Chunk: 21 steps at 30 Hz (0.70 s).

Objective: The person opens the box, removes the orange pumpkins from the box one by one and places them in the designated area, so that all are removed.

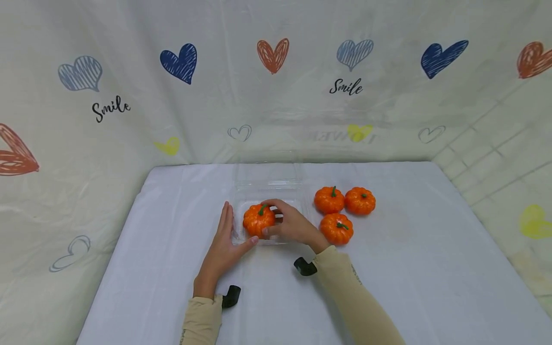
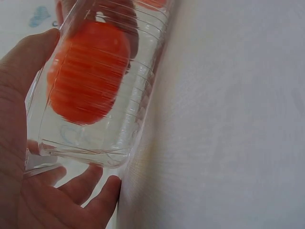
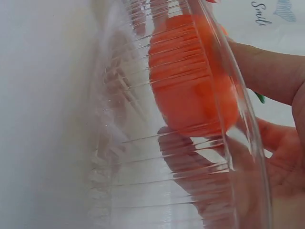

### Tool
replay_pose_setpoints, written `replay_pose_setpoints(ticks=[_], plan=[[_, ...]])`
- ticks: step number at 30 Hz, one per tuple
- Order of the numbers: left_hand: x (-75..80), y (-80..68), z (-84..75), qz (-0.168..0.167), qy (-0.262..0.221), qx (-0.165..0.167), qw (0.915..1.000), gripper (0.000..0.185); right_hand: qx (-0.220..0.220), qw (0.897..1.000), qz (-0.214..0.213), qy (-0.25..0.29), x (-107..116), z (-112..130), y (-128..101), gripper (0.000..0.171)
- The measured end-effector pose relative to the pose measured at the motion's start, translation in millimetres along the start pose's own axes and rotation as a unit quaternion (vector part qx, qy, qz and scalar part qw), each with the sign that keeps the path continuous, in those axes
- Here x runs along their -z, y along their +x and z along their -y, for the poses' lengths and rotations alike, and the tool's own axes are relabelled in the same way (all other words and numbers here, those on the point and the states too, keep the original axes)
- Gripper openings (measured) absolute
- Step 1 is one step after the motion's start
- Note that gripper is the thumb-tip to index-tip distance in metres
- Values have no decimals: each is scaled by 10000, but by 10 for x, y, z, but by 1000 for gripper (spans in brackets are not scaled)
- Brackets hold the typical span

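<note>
- The right hand (image 1: 293, 224) grasps a pumpkin (image 1: 258, 220) inside a clear box (image 1: 268, 184); its fingers (image 1: 279, 205) curl over the top and far side, its thumb sits at the near side; the pumpkin lies in the left part of the box, green stem up
- The left hand (image 1: 224, 239) lies flat against the box's left wall, fingers straight and together, thumb reaching along the near edge; it grips nothing
- The left wrist view shows the pumpkin (image 2: 88, 71) through the ribbed wall (image 2: 138, 109), with that hand's fingers (image 2: 78, 183) beside the near corner
- The right wrist view shows the pumpkin (image 3: 193, 76) behind the box's rim (image 3: 238, 119)
- The box stands mid-surface, its lid open at the back
- Three more pumpkins (image 1: 345, 208) sit in a tight cluster just right of the box on the white surface (image 1: 409, 268)
- A heart-printed sheet (image 1: 185, 62) hangs behind
</note>
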State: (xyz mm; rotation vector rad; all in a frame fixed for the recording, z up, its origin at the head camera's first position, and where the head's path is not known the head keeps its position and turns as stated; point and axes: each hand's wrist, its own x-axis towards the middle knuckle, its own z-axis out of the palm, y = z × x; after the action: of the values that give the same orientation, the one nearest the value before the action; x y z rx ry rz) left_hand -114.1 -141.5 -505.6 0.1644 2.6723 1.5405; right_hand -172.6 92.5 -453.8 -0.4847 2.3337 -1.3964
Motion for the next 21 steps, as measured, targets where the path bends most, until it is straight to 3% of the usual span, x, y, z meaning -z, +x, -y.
replay_pose_setpoints(ticks=[4,12,21], plan=[[-14,9,2,-5,31,66,10000,121,7,9997,-144,174,20,16,-11,67],[-17,-3,5,-1,79,79,9999,119,494,9976,-458,159,55,123,-133,67],[-14,4,2,29,193,26,9998,120,754,9932,-837,292,153,104,-287,66]])
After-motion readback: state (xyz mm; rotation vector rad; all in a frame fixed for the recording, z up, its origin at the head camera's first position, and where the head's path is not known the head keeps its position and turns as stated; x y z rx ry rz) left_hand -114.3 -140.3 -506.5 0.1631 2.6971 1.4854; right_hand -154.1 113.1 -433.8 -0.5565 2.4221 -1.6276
